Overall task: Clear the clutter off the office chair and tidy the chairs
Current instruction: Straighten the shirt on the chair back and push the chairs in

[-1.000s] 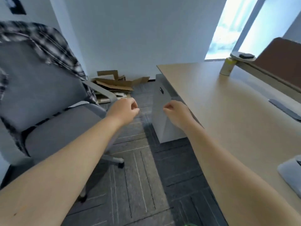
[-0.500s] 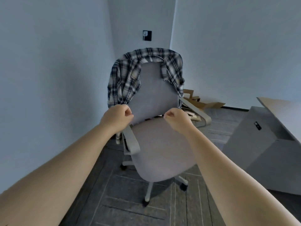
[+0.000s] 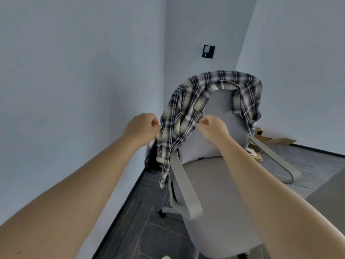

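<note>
My left hand (image 3: 142, 126) and right hand (image 3: 211, 127) pinch the unlabelled black-and-cream plaid cotton shirt (image 3: 188, 116) draped over the grey fabric office chair (image 3: 220, 139) at twelve o'clock.

A soft checked cotton shirt (image 3: 188, 113) in dark navy, white and pale yellow-beige plaid hangs over a light grey fabric office chair (image 3: 220, 139), whose curved plastic armrests (image 3: 183, 186) are a slightly warmer grey. The walls (image 3: 74, 71) are a flat pale blue-grey, broken only by a small square black wall plate (image 3: 208, 51) with a white centre. The floor (image 3: 147, 230) is dark charcoal carpet tile crossed by thin pale lines, and far right lie flattened brown cardboard pieces (image 3: 274, 141).
</note>
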